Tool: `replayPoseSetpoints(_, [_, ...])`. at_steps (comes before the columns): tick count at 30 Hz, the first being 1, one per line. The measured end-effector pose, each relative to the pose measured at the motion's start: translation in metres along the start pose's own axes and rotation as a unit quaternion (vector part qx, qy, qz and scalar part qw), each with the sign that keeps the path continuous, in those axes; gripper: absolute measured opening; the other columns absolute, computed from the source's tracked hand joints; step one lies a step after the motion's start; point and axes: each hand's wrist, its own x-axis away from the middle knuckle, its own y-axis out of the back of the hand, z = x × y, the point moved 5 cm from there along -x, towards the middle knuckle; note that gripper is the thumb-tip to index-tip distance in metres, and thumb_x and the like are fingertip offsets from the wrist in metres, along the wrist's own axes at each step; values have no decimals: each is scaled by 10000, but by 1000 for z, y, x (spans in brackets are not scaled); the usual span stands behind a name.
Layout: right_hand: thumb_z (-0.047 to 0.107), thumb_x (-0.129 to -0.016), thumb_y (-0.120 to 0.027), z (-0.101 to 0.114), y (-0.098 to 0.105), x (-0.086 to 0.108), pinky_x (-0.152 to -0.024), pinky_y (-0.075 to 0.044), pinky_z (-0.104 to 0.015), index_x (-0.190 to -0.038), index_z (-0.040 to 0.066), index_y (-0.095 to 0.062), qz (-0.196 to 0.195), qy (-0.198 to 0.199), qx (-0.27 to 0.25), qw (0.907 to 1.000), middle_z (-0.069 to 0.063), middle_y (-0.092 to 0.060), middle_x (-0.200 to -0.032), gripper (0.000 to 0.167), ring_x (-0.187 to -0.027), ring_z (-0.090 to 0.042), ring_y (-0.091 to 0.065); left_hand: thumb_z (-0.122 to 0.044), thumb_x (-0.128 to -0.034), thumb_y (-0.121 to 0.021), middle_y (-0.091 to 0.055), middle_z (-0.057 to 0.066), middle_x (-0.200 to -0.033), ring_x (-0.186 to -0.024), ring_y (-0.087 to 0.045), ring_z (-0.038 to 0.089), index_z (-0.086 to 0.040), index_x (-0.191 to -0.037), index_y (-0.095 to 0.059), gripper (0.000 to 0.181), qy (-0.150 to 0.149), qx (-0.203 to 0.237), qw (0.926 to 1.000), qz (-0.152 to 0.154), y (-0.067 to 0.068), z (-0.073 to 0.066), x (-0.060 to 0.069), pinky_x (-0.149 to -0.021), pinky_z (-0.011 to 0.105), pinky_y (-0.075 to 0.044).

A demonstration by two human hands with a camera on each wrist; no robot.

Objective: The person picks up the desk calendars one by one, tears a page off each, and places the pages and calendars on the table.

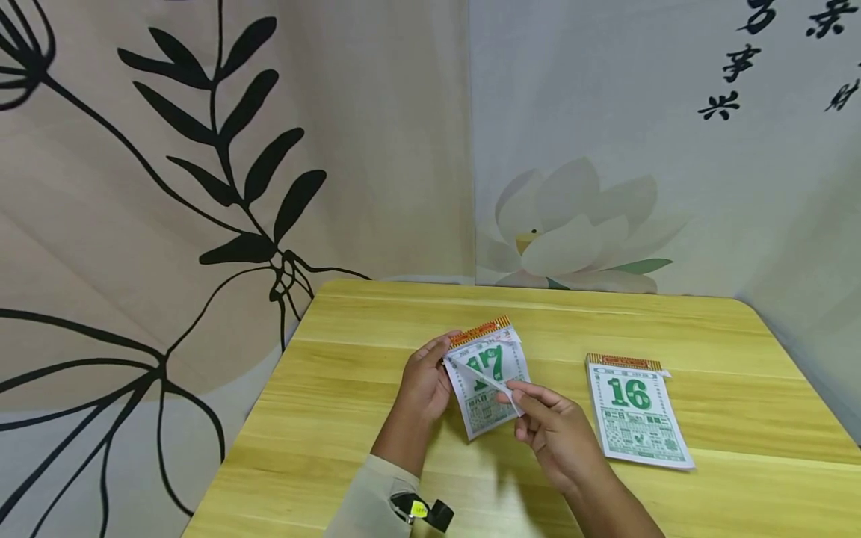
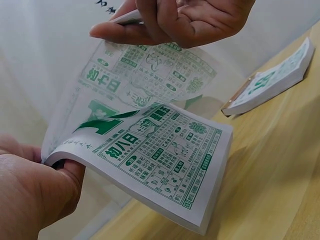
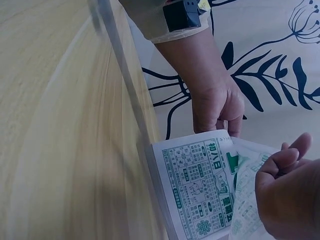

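Note:
A tear-off calendar pad (image 1: 483, 418) showing a green 17 is held above the table by my left hand (image 1: 425, 381), whose fingers and thumb grip its upper left side. My right hand (image 1: 561, 437) pinches the thin top sheet (image 1: 494, 382) and holds it lifted across the page. In the left wrist view the sheet (image 2: 145, 70) rises off the thick pad (image 2: 165, 165), still joined near my left hand (image 2: 40, 185), with my right hand (image 2: 185, 20) above. The right wrist view shows the pad (image 3: 192, 185) between my left hand (image 3: 217, 105) and right hand (image 3: 290, 195).
A second calendar pad (image 1: 639, 418) showing 16 lies on the wooden table (image 1: 760, 418), right of my right hand. It also appears in the left wrist view (image 2: 272, 82). Behind the table hangs a cloth (image 1: 390, 149) printed with black plants, a lotus and writing.

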Motion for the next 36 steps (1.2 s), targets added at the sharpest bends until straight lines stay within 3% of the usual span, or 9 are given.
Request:
replayPoseSetpoints(19, [121,-1086,-659,4,5,0,-633,-544,-169,-1136,236,-851,-13,99,2,10000,71,-851,-1042,230,-643,-21,-598,-157,-1187,-452,-697,158,-1312,-1165,-741,192,115,-1479,-559,414,34,-32,9999,-92,3,-2,1,-954,285,-645])
replayPoseSetpoints(28, [140,-1098,-656,8,9,-1,-643,-551,-154,-1178,228,-845,186,290,-108,9993,75,-847,-1059,223,-660,-8,-613,-148,-1185,-454,-694,181,-1338,-1196,-739,207,110,-1471,-568,401,25,-74,9999,-125,5,-3,0,-976,300,-643])
replayPoseSetpoints(36, [144,-1098,-658,11,16,-2,-633,-545,-153,-1161,236,-848,14,266,-112,9996,89,-848,-1074,220,-656,-12,-612,-153,-1184,-460,-717,168,-1303,-1172,-749,222,92,-1430,-611,378,48,-6,9997,-238,8,-2,0,-952,312,-654])
